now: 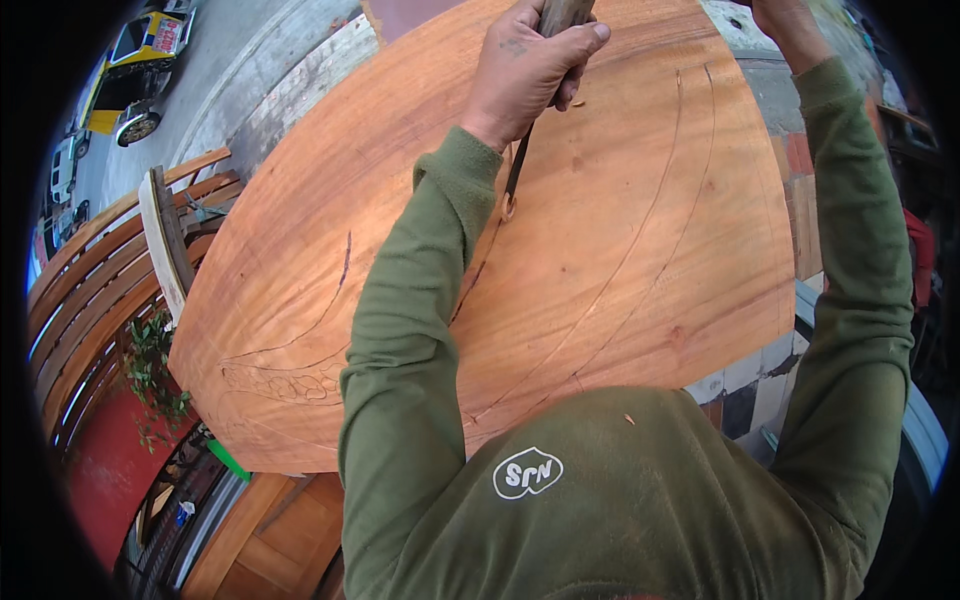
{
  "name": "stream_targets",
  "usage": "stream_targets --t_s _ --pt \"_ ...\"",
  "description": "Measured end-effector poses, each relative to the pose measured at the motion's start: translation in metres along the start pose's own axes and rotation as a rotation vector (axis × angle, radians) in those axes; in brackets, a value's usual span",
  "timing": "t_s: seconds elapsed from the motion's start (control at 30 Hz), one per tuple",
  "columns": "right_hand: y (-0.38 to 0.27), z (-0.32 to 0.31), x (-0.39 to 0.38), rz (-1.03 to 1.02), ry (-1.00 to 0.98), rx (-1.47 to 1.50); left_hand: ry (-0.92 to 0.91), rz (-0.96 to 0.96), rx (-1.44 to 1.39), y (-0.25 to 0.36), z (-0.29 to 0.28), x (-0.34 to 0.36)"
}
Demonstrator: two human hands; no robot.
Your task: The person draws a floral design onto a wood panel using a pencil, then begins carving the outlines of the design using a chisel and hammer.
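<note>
My left hand [530, 65] is closed around the handle of a carving gouge [518, 170], thumb lying along its side. The tool's dark, slim blade slants down to a large wooden board [620, 230] in front of me. At its tip sits a small curled shaving [508, 208]. A dark groove runs from the tip toward me, partly behind my left sleeve. Long curved lines and a leaf-like pattern [285, 383] mark the board. Raised at the far right, beyond the board's edge, is my right hand [790, 30]; the upper picture edge cuts off its fingers.
Slatted wooden furniture [90, 270] and a leafy plant [152, 370] stand left of the board. A yellow and black vehicle [140, 70] is on the road at the far left. Paving tiles [745, 380] show at the right. Wooden panels [270, 540] lie below left.
</note>
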State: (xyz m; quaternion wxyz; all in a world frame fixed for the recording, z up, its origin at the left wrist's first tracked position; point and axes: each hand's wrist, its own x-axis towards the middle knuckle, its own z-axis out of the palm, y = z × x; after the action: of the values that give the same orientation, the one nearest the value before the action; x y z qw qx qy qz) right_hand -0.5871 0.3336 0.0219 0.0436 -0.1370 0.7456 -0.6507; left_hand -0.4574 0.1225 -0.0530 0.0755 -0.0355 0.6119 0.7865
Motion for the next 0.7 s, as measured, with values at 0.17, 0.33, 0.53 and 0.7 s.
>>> stream_targets --t_s 0.17,0.33,0.53,0.7 --pt "0.005 0.038 -0.041 0.122 -0.233 -0.241 0.035 -0.011 -0.006 -0.003 -0.003 -0.004" --pt "0.024 -0.015 -0.005 0.128 -0.333 -0.287 -0.006 -0.034 -0.013 0.001 0.001 -0.008" --pt "0.028 0.025 -0.024 0.043 -0.15 -0.047 -0.09 0.101 0.045 -0.015 -0.008 0.002" --pt "0.06 -0.002 -0.072 -0.374 -0.314 -0.607 0.025 0.015 -0.054 0.061 -0.001 -0.056"
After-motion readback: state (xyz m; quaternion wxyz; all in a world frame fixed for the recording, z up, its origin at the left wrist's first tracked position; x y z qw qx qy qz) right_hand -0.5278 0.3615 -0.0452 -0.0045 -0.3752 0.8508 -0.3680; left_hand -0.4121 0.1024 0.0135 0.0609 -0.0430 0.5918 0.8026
